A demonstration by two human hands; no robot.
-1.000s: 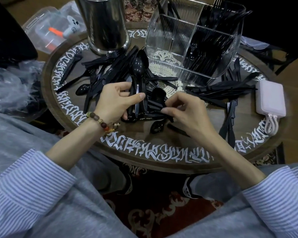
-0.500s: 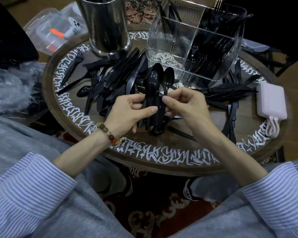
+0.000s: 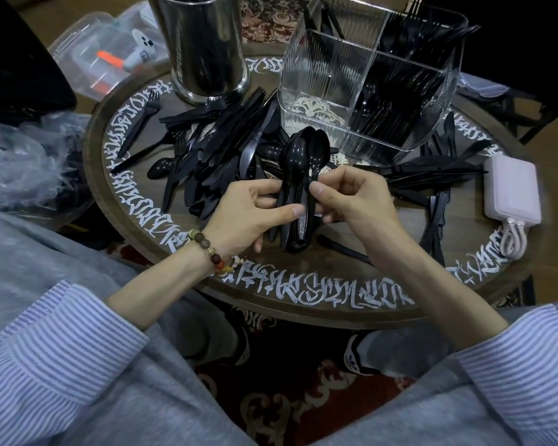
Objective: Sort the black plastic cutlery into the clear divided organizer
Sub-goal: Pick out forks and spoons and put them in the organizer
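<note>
A bundle of black plastic spoons stands upright between my hands, bowls up, just in front of the clear divided organizer. My left hand grips the handles from the left, thumb across them. My right hand pinches the same bundle from the right. The organizer's near left compartment looks bare; its right and back compartments hold black cutlery. A loose pile of black forks, knives and spoons lies on the round table left of my hands, and more knives lie to the right.
A tall steel canister stands at the table's back left. A pink power bank with a looped cable sits at the right edge. Off the table to the left are a clear plastic box and crumpled plastic wrap.
Both hands have risen from the table with the spoons, which went from lying near the pile to standing upright as one bundle, closer to the organizer.
</note>
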